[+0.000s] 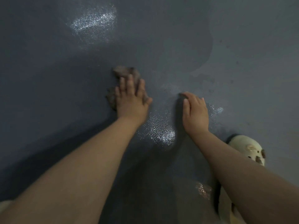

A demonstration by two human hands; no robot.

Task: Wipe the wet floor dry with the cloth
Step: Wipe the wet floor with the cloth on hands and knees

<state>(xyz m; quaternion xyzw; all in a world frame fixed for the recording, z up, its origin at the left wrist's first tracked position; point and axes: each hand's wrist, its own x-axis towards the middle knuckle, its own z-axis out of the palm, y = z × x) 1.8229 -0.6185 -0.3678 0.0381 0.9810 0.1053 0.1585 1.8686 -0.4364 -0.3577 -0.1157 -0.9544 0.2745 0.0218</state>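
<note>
Slipper: one cream-coloured soft slipper with brown animal-face markings (249,148), nearest, just right of the right forearm, on the floor.
Floor: one dark grey-blue textured floor (48,78), glistening in three patches; one bright patch between the two wrists, one small patch nearer by the right forearm, one large patch far beyond the cloth.
Right hand: one right hand (195,113), set down on the floor right of the cloth and apart from it; fingers (186,96) straight and close together, tips touching the floor, gripping nothing.
Left hand: one left hand (131,99), palm down on top of the cloth; fingers (129,83) straight, spread slightly, pressing flat, not curled round the fabric.
Cloth: one crumpled brownish-grey rag (126,71), on the floor under the left hand, bunched edge showing beyond the fingertips and left of the palm; blurred.
Wet mark: darker damp outline on the floor, far right of the cloth.
</note>
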